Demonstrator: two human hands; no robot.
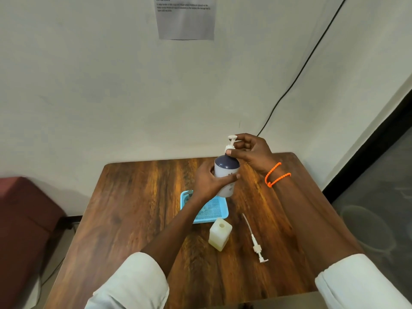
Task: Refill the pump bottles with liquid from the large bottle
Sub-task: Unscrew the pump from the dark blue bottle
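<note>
My left hand point(209, 180) grips the body of a white pump bottle with a dark blue shoulder point(226, 172), held above the table. At its neck, my right hand point(252, 152) pinches the white pump collar point(229, 149), the pump head sticking up above the fingers. A square, pale yellow bottle point(219, 234) stands open, without its pump, on the wooden table point(138, 208). Its white pump with a long tube point(254, 239) lies on the table to its right.
A light blue mesh tray point(215, 210) sits on the table under my left wrist, with small items partly hidden in it. A dark red seat point(24, 210) is at the left. A wall stands behind the table, with a black cable and a paper sheet.
</note>
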